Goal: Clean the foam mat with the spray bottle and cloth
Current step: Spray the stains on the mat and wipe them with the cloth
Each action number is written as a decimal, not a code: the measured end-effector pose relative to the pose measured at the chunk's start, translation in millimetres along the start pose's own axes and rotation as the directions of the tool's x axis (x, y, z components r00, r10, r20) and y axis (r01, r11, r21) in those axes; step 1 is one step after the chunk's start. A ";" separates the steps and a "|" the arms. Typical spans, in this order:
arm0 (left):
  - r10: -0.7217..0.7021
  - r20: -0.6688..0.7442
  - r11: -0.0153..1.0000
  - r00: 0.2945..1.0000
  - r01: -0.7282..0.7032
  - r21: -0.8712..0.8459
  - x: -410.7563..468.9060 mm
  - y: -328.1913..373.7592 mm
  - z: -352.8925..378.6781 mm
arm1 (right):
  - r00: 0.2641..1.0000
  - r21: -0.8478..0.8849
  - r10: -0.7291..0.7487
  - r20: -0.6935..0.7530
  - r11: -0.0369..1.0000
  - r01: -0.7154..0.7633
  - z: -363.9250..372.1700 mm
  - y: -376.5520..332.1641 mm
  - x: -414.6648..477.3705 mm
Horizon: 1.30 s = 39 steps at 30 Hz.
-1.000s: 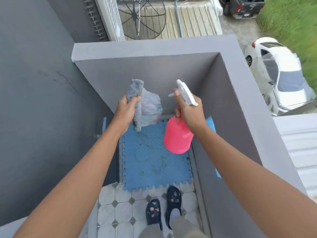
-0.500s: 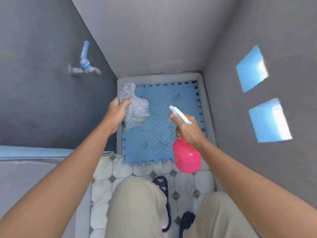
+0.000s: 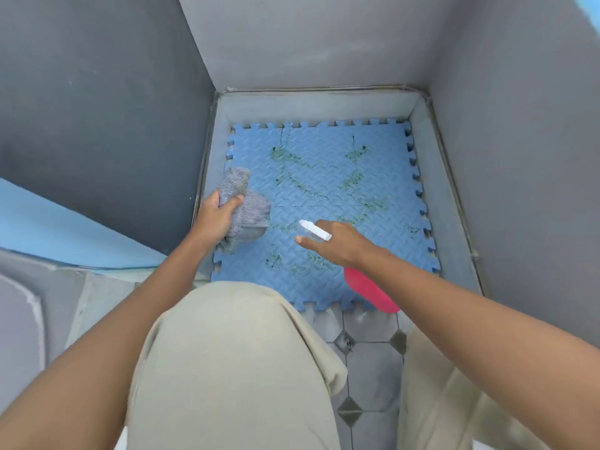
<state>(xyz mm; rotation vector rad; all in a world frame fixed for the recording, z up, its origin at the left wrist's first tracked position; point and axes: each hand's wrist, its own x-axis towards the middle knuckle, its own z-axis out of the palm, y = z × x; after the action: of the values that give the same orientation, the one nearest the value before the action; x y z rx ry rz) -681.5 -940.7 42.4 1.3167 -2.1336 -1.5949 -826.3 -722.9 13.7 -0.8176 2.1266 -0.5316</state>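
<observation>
A blue foam mat [image 3: 328, 177] with interlocking edges lies on the floor in a walled corner, marked with several greenish dirt stains. My left hand [image 3: 216, 216] grips a bunched grey cloth [image 3: 250, 209] over the mat's left edge. My right hand [image 3: 337, 243] holds a spray bottle by its neck above the mat's near half. The bottle's white nozzle [image 3: 315, 229] points left; its pink body [image 3: 370, 292] hangs under my wrist, partly hidden by it.
Grey walls [image 3: 324, 40] close in the mat on the left, back and right, with a low grey kerb [image 3: 311, 105] around it. Pale tiles with dark diamonds [image 3: 370, 368] cover the near floor. My bent knees in beige trousers [image 3: 233, 368] fill the foreground.
I have crouched lower, so the mat looks much closer and larger. Both hands have dropped toward the mat, still holding the cloth and the bottle. The tap on the left wall is out of view.
</observation>
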 end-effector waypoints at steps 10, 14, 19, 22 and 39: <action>-0.002 -0.117 1.000 0.993 0.005 0.031 -10.9 -71.6 15.5 | 0.979 -0.149 -0.120 0.164 0.978 0.145 52.4 61.9 3.5; 0.034 -0.148 0.994 0.988 -0.018 0.109 -7.9 -82.2 10.3 | 0.967 -0.039 -0.190 0.168 0.979 0.199 57.7 66.7 -3.5; 0.136 -0.107 0.960 0.985 -0.104 0.260 -11.4 -89.1 12.6 | 0.985 -0.080 -0.133 0.110 0.987 0.142 70.4 65.7 -1.6; 0.158 -0.079 0.946 0.984 -0.129 0.296 -9.6 -89.8 14.9 | 0.992 -0.081 -0.113 0.048 0.990 0.117 66.8 64.9 0.8; 0.079 -0.153 0.975 0.985 -0.045 0.218 1.7 -108.0 24.9 | 0.968 0.112 0.112 -0.224 0.990 -0.089 49.5 71.4 4.2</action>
<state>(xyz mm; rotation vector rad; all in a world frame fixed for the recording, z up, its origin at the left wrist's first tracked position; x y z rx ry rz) -638.8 -928.9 -59.2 1.3715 -2.2705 -1.2181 -816.1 -680.4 -61.4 -0.6114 2.3162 -0.7030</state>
